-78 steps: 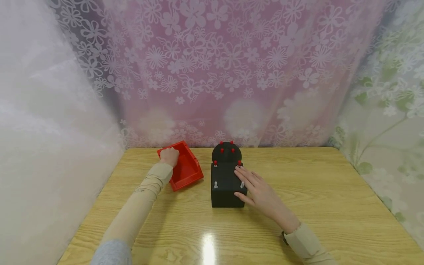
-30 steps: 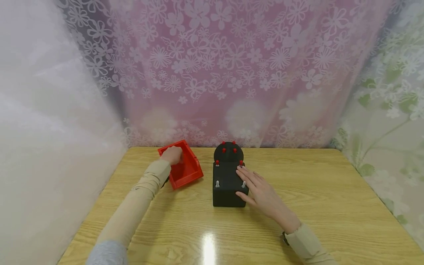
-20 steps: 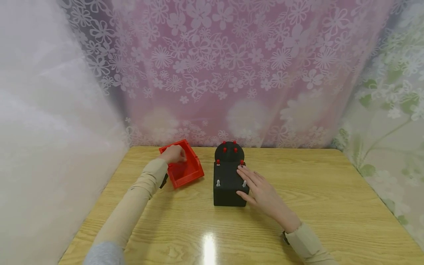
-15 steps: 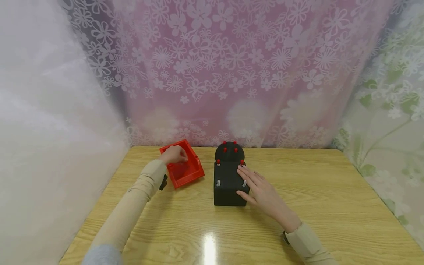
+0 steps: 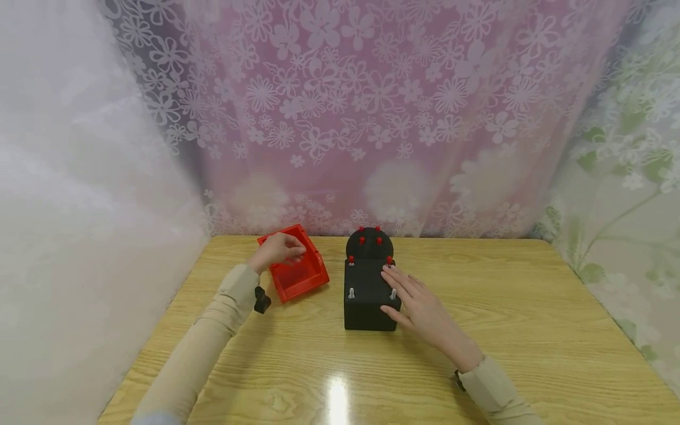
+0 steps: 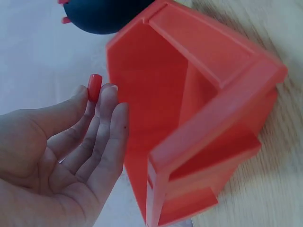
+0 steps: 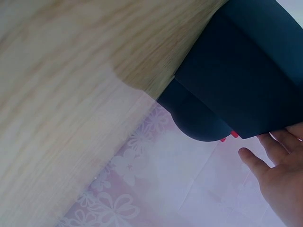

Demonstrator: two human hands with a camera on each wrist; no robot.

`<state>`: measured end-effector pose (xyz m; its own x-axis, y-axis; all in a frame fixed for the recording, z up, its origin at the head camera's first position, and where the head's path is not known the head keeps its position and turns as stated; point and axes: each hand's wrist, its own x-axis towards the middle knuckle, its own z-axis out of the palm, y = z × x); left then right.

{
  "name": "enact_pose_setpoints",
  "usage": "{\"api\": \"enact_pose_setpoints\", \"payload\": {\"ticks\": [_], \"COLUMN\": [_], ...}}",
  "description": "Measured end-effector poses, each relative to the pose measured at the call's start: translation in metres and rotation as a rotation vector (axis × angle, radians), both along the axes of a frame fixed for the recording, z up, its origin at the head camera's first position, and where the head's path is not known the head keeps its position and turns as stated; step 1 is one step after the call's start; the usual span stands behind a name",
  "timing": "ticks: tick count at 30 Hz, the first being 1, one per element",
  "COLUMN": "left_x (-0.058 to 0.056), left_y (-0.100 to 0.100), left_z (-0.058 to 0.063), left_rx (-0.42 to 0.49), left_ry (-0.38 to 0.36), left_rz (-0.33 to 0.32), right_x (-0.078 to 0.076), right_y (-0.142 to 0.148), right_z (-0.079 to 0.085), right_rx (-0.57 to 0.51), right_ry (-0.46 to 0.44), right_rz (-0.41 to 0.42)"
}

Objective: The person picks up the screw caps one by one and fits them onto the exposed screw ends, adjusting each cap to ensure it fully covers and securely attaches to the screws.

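Observation:
My left hand (image 5: 278,250) is over the red bin (image 5: 297,289), pinching a small red cylindrical cap (image 6: 95,87) between thumb and fingertips. The left wrist view shows the bin's bare inner wall beside the hand. My right hand (image 5: 419,310) rests with straight fingers on the right side of a black box (image 5: 368,280). Behind the box's top stands a rounded black part (image 5: 369,245) bearing several red caps. Two more red caps sit at the box's far corners, and two silver pegs (image 5: 352,293) stand uncapped near its front edge.
The wooden table (image 5: 510,307) carries both bin and box, the bin left of the box. A pink floral curtain (image 5: 340,118) hangs behind the table's far edge, with pale sheets at left and right.
My left hand has come up from inside the red bin and shifted slightly right, now with the red cap showing between its fingers. The right hand has stayed on the black box.

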<state>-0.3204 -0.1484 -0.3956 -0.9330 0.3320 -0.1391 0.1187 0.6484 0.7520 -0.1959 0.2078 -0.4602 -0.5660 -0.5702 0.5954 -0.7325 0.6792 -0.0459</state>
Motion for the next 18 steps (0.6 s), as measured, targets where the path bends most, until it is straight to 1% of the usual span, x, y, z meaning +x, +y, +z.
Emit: {"api": "enact_pose_setpoints", "payload": {"ticks": [3, 6, 10, 13, 16, 18], "left_x": [0.008, 0.014, 0.021, 0.026, 0.032, 0.037], "left_y": [0.001, 0.003, 0.007, 0.01, 0.013, 0.016], "left_z": [0.001, 0.001, 0.0, 0.001, 0.001, 0.001], "left_rx": [0.048, 0.094, 0.148, 0.207, 0.265, 0.285], "left_ry": [0.028, 0.04, 0.047, 0.038, 0.037, 0.046], "left_rz": [-0.008, -0.008, 0.011, 0.031, 0.045, 0.047], "right_x": [0.0, -0.001, -0.001, 0.0, 0.0, 0.001], "right_y": [0.0, 0.0, 0.0, 0.0, 0.0, 0.0], "right_z": [0.0, 0.0, 0.0, 0.0, 0.001, 0.001], "right_rx": [0.0, 0.009, 0.015, 0.016, 0.015, 0.015], "right_ry": [0.005, 0.01, 0.004, -0.004, -0.008, -0.01], "right_rz": [0.003, 0.001, -0.003, -0.007, -0.011, -0.012]}}
